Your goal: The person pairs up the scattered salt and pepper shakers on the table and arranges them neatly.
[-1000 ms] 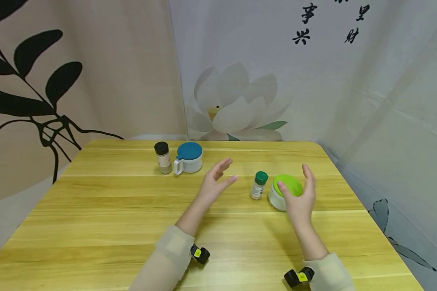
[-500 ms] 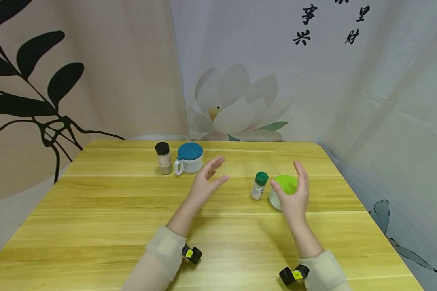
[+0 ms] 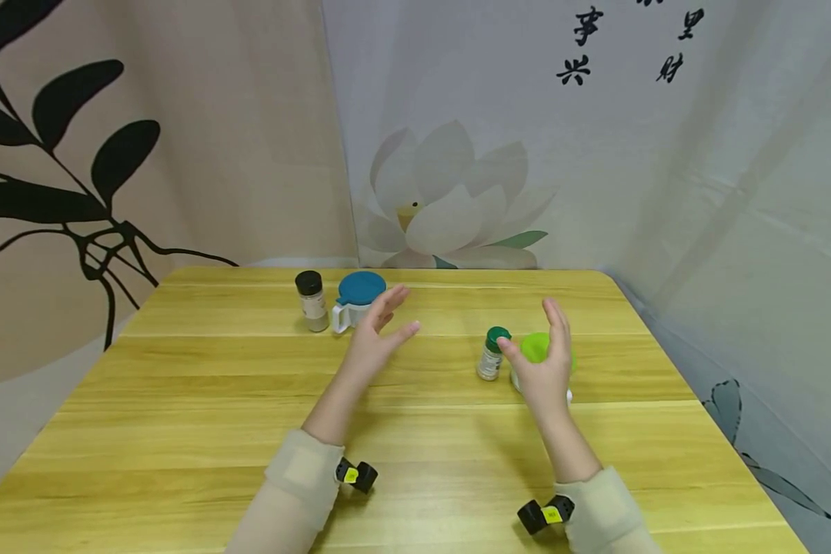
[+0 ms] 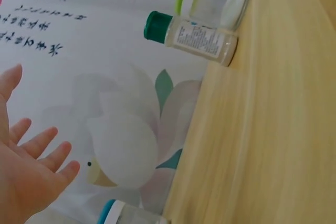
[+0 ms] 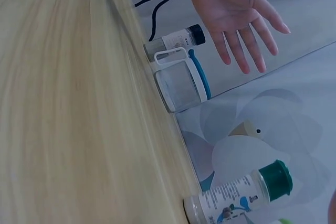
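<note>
Cloth hangings (image 3: 263, 154) cover the wall behind a wooden table (image 3: 429, 462). On the table's right half, a green-capped bottle (image 3: 488, 362) stands upright just beside a lime-lidded jar (image 3: 535, 347). The bottle's label, seen best from the right wrist, carries rows of dark print and a blue picture, but the words are too small to make out. In front of that jar the right hand (image 3: 544, 373) hangs above the table, thumb and fingers spread, grasping nothing. The left hand (image 3: 372, 342), likewise empty with its fingers extended, hangs before a blue-lidded jar (image 3: 358, 289) with a white handle. Just left of it stands a black-capped bottle (image 3: 312, 304), its pale label also unreadable. Small black cameras (image 3: 545, 515) with yellow stickers sit at both wrists. Farther back, pale cloth bears a printed lotus (image 3: 457, 200) and brush-style Chinese characters (image 3: 573, 71), among them 事, 兴, 里 and 财.
</note>
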{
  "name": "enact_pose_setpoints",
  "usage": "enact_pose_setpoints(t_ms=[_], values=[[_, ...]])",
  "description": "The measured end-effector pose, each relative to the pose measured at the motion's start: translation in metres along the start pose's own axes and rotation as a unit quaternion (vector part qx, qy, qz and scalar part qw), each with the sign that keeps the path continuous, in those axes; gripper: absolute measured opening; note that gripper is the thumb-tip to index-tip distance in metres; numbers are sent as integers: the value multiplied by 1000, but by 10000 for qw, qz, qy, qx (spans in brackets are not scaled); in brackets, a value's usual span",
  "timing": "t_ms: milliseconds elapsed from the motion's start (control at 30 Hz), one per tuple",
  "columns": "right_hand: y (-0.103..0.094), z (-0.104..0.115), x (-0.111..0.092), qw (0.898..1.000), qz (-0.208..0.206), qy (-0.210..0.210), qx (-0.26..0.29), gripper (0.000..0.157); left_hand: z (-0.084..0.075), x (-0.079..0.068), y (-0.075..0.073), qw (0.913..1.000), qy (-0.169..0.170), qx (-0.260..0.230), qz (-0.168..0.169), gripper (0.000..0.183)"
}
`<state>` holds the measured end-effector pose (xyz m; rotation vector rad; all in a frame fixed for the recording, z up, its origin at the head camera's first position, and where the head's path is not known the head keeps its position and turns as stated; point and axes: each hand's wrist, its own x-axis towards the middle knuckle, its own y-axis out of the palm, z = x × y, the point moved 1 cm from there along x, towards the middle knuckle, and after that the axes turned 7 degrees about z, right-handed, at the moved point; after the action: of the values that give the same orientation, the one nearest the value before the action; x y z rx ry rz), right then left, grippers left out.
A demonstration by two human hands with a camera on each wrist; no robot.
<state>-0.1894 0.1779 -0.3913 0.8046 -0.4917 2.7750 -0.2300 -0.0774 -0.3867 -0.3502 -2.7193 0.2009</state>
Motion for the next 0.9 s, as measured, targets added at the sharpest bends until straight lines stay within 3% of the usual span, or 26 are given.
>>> enact_pose_setpoints(t_ms=[167, 400, 600, 667, 767, 900], values=[[5, 2, 1, 9998, 154, 3, 98, 83, -7, 0, -6, 10000, -35, -45, -34, 64], [10, 6, 4, 9985, 413, 326, 156, 84, -41, -6, -12, 10000, -33, 55, -67, 63], [13, 38, 4, 9976, 542, 384, 206, 82, -21, -2, -21, 9997, 115, 23, -218, 63], [14, 47, 3, 9977, 553, 339, 214, 81, -22, -3, -23, 9996, 125, 41, -259, 63], [17, 48, 4, 9981, 529, 254, 200, 81, -36, -7, -24, 9996, 49, 35, -261, 63], [24, 34, 6, 9984, 493, 166, 238, 84, -48, -9, -27, 9996, 2, 18, -268, 63]])
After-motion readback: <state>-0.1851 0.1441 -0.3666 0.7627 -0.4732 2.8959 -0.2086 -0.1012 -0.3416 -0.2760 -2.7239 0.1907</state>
